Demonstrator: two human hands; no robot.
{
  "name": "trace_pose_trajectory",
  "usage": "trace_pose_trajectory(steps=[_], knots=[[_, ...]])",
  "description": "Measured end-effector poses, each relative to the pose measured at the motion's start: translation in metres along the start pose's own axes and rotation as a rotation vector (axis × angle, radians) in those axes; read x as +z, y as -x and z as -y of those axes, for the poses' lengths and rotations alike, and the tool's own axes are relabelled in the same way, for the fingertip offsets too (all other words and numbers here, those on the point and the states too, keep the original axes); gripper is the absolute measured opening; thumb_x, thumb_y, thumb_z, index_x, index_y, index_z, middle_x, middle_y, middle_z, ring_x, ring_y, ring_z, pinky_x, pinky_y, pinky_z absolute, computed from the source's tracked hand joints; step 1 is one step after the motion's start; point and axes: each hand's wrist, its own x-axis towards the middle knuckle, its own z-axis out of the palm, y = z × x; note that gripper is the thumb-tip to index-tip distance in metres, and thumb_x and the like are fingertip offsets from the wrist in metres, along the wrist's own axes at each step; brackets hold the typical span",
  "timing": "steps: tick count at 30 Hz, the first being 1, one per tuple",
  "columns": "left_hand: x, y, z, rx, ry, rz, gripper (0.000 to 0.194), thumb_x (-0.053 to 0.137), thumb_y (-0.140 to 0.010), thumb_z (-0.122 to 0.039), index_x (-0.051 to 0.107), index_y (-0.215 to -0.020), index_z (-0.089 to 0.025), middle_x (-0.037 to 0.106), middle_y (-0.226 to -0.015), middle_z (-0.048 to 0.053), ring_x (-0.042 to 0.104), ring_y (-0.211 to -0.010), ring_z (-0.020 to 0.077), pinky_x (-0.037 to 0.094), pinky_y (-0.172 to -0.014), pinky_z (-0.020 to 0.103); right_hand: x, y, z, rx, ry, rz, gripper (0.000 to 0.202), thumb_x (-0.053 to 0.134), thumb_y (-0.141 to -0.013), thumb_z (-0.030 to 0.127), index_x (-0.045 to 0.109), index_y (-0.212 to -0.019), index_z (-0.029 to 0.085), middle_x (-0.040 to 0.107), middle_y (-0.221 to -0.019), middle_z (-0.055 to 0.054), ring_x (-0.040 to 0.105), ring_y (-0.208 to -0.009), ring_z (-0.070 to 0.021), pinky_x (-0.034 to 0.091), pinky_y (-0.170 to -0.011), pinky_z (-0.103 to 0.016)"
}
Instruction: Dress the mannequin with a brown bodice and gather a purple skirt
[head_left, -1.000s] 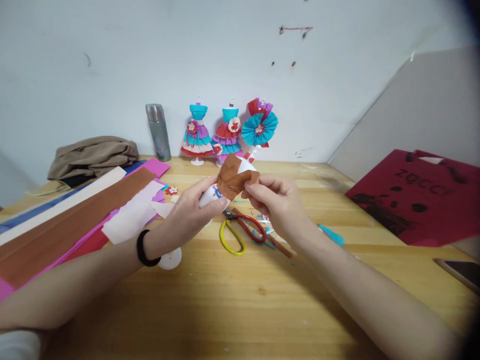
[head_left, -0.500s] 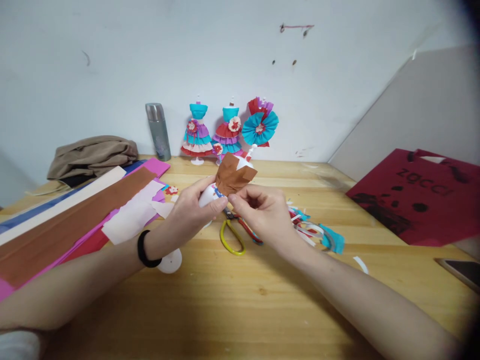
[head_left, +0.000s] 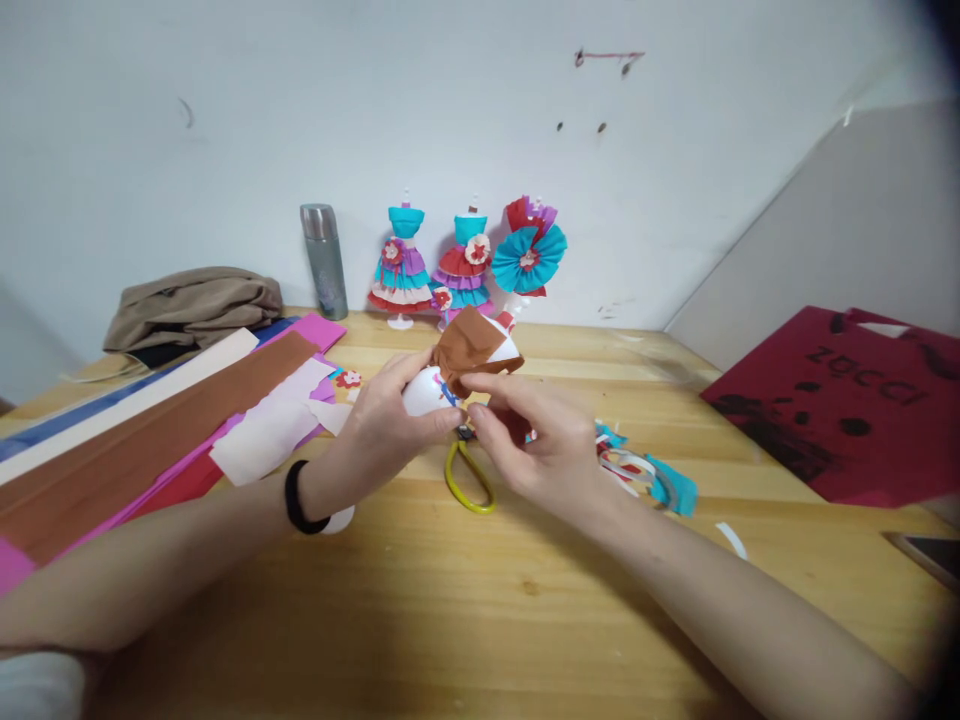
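My left hand [head_left: 390,415] is wrapped round a small white dress-form mannequin [head_left: 426,396], tilted with its top end away from me. Brown crepe paper [head_left: 469,345] covers its upper part, with a flared loose edge at the far side. A narrow blue and pink patterned strip shows at the paper's lower edge. My right hand [head_left: 540,430] is at that lower edge; its index fingertip touches the brown paper and the thumb stands apart from it. Below the hands lie scissors [head_left: 469,490] with a yellow handle, partly hidden by my right hand.
Crepe paper sheets [head_left: 172,420] lie on the left, near a brown cloth [head_left: 195,305] and a flask [head_left: 324,262]. Decorated dress forms [head_left: 405,260] stand along the wall. Paper scraps and tape [head_left: 637,470] lie right of my hands, a red bag [head_left: 832,410] beyond.
The thumb and index finger of my right hand have parted from a pinch. The mannequin has turned, tilting its top lower. The view has shifted slightly left.
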Motion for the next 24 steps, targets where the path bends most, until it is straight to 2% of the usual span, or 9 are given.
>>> trace_pose_trajectory(steps=[5,10,12,14,16,19,24], knots=[[0.003,-0.001,0.005,-0.004,-0.035,-0.023,0.034,0.075,-0.075,-0.029,0.068,-0.107,-0.019,0.07,-0.108,0.006,0.063,-0.098,0.0236,0.051,-0.086,0.037,0.006,0.003,-0.006,-0.015,0.029,0.082,0.029,0.052,-0.089,0.015,0.068,-0.113,0.018,0.073,-0.072,-0.002,0.056,-0.049,-0.0112,0.046,-0.053,-0.025],[0.002,-0.004,0.01,-0.024,-0.026,-0.029,0.033,0.077,-0.072,-0.031,0.069,-0.101,-0.018,0.07,-0.1,0.005,0.063,-0.093,0.0228,0.051,-0.082,0.036,0.003,0.002,-0.005,-0.097,0.077,0.121,0.035,0.05,-0.088,0.01,0.067,-0.118,0.016,0.077,-0.09,-0.009,0.064,-0.056,-0.0143,0.048,-0.053,-0.027],[0.0,-0.005,0.009,-0.052,0.005,0.001,0.034,0.076,-0.073,-0.03,0.069,-0.104,-0.018,0.071,-0.099,0.005,0.064,-0.091,0.0222,0.052,-0.081,0.035,-0.003,0.0,-0.002,-0.12,0.043,0.062,0.03,0.052,-0.089,0.011,0.069,-0.113,0.018,0.077,-0.088,-0.007,0.064,-0.056,-0.0136,0.047,-0.053,-0.026],[-0.001,-0.006,0.008,-0.071,0.032,0.02,0.036,0.075,-0.073,-0.03,0.069,-0.106,-0.018,0.071,-0.1,0.005,0.065,-0.091,0.0222,0.052,-0.081,0.035,-0.011,-0.004,0.001,-0.122,0.059,-0.032,0.025,0.054,-0.089,0.012,0.07,-0.106,0.022,0.075,-0.077,-0.003,0.06,-0.053,-0.0128,0.046,-0.052,-0.027],[-0.002,-0.006,0.007,-0.074,0.054,0.019,0.037,0.076,-0.073,-0.032,0.069,-0.107,-0.018,0.072,-0.101,0.006,0.065,-0.091,0.0223,0.053,-0.08,0.035,-0.02,-0.009,0.002,-0.074,0.096,-0.128,0.022,0.055,-0.089,0.014,0.071,-0.099,0.025,0.069,-0.065,-0.001,0.053,-0.048,-0.0122,0.043,-0.05,-0.029],[-0.002,-0.006,0.006,-0.085,0.093,0.043,0.039,0.076,-0.073,-0.033,0.069,-0.108,-0.017,0.072,-0.101,0.006,0.066,-0.091,0.0221,0.053,-0.079,0.034,-0.029,-0.016,-0.001,-0.019,0.092,-0.259,0.019,0.056,-0.088,0.015,0.071,-0.093,0.026,0.062,-0.059,0.0,0.047,-0.046,-0.0123,0.037,-0.048,-0.03],[0.0,-0.005,0.006,-0.085,0.109,0.083,0.041,0.074,-0.074,-0.032,0.067,-0.111,-0.016,0.073,-0.101,0.005,0.065,-0.09,0.0217,0.053,-0.08,0.034,-0.028,-0.02,-0.011,-0.049,0.096,-0.267,0.018,0.057,-0.085,0.012,0.07,-0.09,0.024,0.063,-0.063,-0.001,0.048,-0.047,-0.0111,0.037,-0.047,-0.029]])
